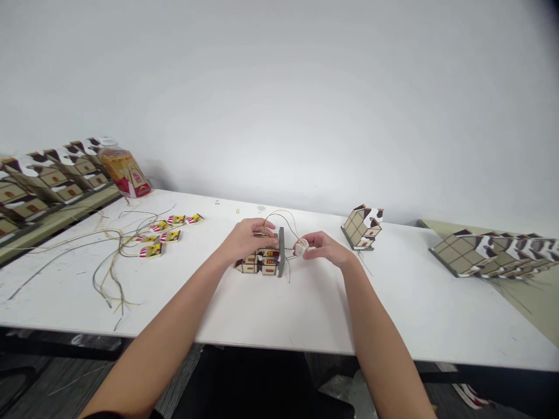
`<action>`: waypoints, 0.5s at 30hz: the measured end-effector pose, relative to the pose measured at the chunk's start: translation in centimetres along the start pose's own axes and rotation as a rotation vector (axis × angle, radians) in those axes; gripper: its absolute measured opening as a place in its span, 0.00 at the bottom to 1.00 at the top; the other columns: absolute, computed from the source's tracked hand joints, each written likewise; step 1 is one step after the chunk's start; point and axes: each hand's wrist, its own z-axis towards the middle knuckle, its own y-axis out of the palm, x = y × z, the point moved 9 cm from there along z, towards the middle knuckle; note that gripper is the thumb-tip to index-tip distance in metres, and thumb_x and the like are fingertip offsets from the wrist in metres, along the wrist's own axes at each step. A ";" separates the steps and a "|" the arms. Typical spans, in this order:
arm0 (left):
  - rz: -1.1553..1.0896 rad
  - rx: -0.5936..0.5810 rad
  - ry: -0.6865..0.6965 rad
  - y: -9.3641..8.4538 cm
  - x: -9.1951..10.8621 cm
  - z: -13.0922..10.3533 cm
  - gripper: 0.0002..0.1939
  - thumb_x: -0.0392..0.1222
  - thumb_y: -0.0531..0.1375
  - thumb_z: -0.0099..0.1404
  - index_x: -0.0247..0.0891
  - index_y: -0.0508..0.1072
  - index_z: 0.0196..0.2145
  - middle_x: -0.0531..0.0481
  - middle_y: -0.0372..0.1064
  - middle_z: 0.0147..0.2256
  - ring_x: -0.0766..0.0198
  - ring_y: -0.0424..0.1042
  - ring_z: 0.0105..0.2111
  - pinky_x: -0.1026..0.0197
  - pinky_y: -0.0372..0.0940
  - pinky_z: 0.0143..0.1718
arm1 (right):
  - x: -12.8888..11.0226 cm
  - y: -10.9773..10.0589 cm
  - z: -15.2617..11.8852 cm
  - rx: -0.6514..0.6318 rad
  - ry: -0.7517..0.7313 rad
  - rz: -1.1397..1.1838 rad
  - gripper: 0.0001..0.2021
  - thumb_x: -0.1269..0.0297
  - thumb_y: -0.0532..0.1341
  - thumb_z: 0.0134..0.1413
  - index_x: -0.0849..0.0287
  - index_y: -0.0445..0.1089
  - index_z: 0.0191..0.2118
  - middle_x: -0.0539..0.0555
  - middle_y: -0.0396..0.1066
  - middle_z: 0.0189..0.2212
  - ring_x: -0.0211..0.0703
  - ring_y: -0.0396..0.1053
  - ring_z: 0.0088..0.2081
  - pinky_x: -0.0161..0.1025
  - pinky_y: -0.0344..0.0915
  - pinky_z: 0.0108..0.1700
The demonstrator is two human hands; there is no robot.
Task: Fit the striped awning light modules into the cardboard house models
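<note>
Model house [257,264] on side, mid-frame; long axis left-right, roof [239,265] leftward, base [282,256] rightward. My left hand [248,237] grips house; my right hand [326,247] pinches small white part [300,248].

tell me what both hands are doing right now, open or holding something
Left hand: closed, holding the toy house.
Right hand: closed, holding a small white piece.

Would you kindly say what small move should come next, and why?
Perhaps ease the small white piece toward the dark base: the left hand steadies the model house on its side, while the right hand holds the piece just off the base's underside, thin wires looping above.
</note>
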 end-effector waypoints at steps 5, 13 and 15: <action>0.034 0.060 0.025 -0.7 0.3 0.0 0.27 0.52 0.69 0.48 0.42 0.72 0.45 0.48 0.71 0.48 0.56 0.69 0.51 0.56 0.67 0.50 | 0.7 -2.5 -1.5 0.091 0.097 -0.257 0.10 0.60 0.65 0.44 0.60 0.73 0.32 0.52 0.70 0.32 0.43 0.67 0.37 0.40 0.62 0.43; 0.103 0.086 0.031 -0.5 0.8 -0.5 0.19 0.54 0.62 0.57 0.47 0.74 0.45 0.52 0.68 0.53 0.57 0.68 0.51 0.58 0.66 0.49 | 1.1 -4.9 -2.6 0.337 0.178 -0.603 0.08 0.61 0.67 0.38 0.56 0.72 0.28 0.54 0.70 0.30 0.50 0.66 0.37 0.50 0.58 0.47; 0.142 0.078 0.059 -0.2 1.0 -0.4 0.16 0.54 0.60 0.59 0.48 0.76 0.43 0.53 0.69 0.51 0.58 0.69 0.50 0.58 0.65 0.50 | 0.6 -5.2 -2.7 0.398 0.151 -0.667 0.10 0.62 0.67 0.37 0.55 0.72 0.32 0.54 0.71 0.37 0.52 0.65 0.42 0.56 0.51 0.54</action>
